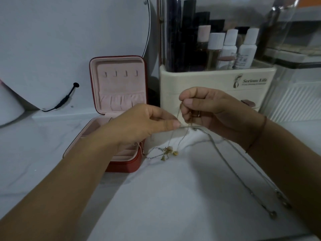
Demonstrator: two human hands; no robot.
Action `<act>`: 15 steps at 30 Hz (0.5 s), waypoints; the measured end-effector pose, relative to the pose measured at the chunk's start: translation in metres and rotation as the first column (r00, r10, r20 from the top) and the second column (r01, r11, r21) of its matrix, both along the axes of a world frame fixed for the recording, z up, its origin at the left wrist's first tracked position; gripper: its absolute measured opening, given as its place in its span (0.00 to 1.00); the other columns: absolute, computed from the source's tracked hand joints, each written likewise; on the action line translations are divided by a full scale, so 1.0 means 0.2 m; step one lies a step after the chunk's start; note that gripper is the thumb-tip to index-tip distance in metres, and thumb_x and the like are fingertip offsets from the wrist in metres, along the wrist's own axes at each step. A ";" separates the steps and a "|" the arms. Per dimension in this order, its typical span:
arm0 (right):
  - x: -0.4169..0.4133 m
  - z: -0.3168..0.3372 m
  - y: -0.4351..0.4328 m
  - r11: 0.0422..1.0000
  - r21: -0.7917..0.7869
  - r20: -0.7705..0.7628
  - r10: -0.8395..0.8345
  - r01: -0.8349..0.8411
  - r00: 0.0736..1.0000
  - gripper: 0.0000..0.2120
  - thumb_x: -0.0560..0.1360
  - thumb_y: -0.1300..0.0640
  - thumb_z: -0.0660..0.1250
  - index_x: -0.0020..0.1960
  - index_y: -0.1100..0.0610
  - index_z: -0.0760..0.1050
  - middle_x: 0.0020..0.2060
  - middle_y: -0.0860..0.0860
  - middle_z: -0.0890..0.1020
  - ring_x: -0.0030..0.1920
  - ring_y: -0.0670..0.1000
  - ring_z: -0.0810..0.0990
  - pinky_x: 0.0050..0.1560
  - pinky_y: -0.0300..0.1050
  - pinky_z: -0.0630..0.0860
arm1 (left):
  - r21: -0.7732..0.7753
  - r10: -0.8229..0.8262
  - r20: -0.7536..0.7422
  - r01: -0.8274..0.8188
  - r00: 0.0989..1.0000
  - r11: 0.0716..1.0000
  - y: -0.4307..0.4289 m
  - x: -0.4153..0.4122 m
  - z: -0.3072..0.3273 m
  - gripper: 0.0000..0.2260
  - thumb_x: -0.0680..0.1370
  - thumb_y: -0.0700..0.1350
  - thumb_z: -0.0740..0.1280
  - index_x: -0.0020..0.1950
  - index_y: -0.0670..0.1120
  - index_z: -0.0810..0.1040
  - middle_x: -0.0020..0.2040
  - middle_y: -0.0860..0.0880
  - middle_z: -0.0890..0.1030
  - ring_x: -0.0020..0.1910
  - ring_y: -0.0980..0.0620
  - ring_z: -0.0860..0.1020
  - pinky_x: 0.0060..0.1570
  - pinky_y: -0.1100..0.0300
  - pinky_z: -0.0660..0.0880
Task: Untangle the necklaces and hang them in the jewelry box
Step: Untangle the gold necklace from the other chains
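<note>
thin gold and silver chain necklaces (175, 153): limp, light, snaggy | left hand (139, 122), right hand (213, 112) each pinch strands | I'd grip beside tangle (165, 150)

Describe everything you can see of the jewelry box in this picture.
The jewelry box is a small square case, red outside, lined in pale pink velvety fabric. It sits open on the white table, lid upright, showing four empty hooks above a gathered pocket. Its base holds pink compartments, partly hidden behind the left hand.

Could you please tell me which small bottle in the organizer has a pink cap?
The leftmost small bottle; its cap is pale pink, whereas the three bottles to its right have white caps.
</note>
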State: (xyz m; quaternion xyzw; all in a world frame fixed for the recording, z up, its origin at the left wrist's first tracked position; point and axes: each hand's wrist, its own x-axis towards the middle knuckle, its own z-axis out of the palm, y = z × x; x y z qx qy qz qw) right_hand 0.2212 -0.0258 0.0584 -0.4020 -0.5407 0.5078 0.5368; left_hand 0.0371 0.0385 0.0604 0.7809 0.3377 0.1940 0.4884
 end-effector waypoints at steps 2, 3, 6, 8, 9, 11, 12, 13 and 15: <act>-0.01 0.00 0.00 1.000 -0.013 -0.023 0.001 -0.001 1.000 0.07 0.69 0.61 0.65 0.47 0.58 0.77 0.34 0.52 0.80 0.33 0.46 0.75 0.37 0.37 0.76 | -0.020 -0.064 -0.027 0.063 0.998 0.998 0.01 0.00 -0.02 0.12 0.66 0.48 0.74 0.48 0.48 0.84 0.44 0.51 0.86 0.47 0.61 0.82 0.47 0.75 0.73; -0.01 0.01 0.00 1.000 -0.015 -0.026 -0.002 0.001 1.000 0.07 0.69 0.61 0.65 0.47 0.58 0.77 0.35 0.51 0.80 0.32 0.46 0.74 0.35 0.37 0.75 | -0.017 -0.086 -0.051 0.085 0.995 0.996 0.01 0.00 -0.03 0.10 0.66 0.47 0.74 0.46 0.48 0.85 0.44 0.49 0.86 0.47 0.59 0.82 0.50 0.72 0.73; 0.00 0.01 0.00 1.000 -0.009 0.026 -0.029 0.029 0.999 0.06 0.72 0.64 0.64 0.48 0.58 0.76 0.35 0.51 0.79 0.29 0.45 0.70 0.29 0.35 0.67 | 0.011 -0.063 -0.107 0.064 0.992 0.998 0.00 0.00 -0.02 0.01 0.71 0.44 0.73 0.40 0.49 0.83 0.38 0.48 0.85 0.36 0.58 0.78 0.47 0.64 0.73; 0.01 0.00 0.00 0.997 0.016 0.159 -0.078 0.077 0.984 0.09 0.75 0.69 0.62 0.47 0.59 0.77 0.34 0.52 0.79 0.28 0.45 0.67 0.26 0.34 0.63 | 0.038 -0.004 -0.143 0.010 0.990 0.999 0.00 -0.01 -0.01 0.04 0.74 0.45 0.71 0.39 0.49 0.81 0.32 0.49 0.83 0.26 0.58 0.70 0.32 0.66 0.68; 0.01 0.01 0.00 0.994 0.040 0.264 -0.106 0.099 0.959 0.11 0.75 0.71 0.61 0.45 0.59 0.78 0.33 0.51 0.79 0.27 0.46 0.66 0.25 0.34 0.62 | 0.051 0.018 -0.157 -0.010 0.987 0.999 0.01 -0.02 -0.01 0.05 0.75 0.46 0.71 0.39 0.49 0.81 0.31 0.49 0.82 0.24 0.57 0.66 0.26 0.67 0.64; -0.01 0.01 -0.01 0.989 0.105 0.506 -0.139 0.100 0.851 0.13 0.74 0.71 0.62 0.41 0.56 0.80 0.31 0.47 0.80 0.27 0.45 0.67 0.27 0.33 0.63 | 0.050 0.044 -0.162 -0.036 0.986 0.998 0.01 -0.03 0.00 0.05 0.75 0.47 0.70 0.42 0.46 0.81 0.31 0.48 0.82 0.23 0.55 0.65 0.23 0.66 0.60; -0.02 0.02 -0.02 0.989 0.128 0.620 -0.142 0.079 0.772 0.14 0.74 0.71 0.63 0.40 0.55 0.81 0.29 0.43 0.80 0.27 0.42 0.69 0.28 0.31 0.65 | 0.049 0.052 -0.161 -0.045 0.986 0.998 0.01 -0.03 0.00 0.05 0.75 0.46 0.70 0.43 0.45 0.80 0.29 0.48 0.81 0.23 0.54 0.65 0.23 0.66 0.60; -0.02 0.01 -0.02 0.990 0.134 0.711 -0.133 0.052 0.691 0.14 0.74 0.70 0.63 0.40 0.54 0.81 0.28 0.39 0.79 0.26 0.41 0.70 0.29 0.30 0.66 | 0.058 0.058 -0.166 -0.049 0.984 0.997 0.02 -0.03 0.00 0.06 0.75 0.46 0.70 0.44 0.44 0.80 0.28 0.49 0.80 0.24 0.53 0.65 0.23 0.66 0.61; -0.03 -0.01 -0.01 0.993 0.113 0.827 -0.103 0.016 0.553 0.13 0.75 0.67 0.63 0.42 0.52 0.82 0.24 0.35 0.77 0.25 0.41 0.71 0.27 0.29 0.66 | 0.068 0.055 -0.187 -0.043 0.981 0.997 0.02 -0.03 0.00 0.06 0.75 0.47 0.69 0.44 0.45 0.81 0.27 0.49 0.79 0.26 0.52 0.65 0.25 0.65 0.62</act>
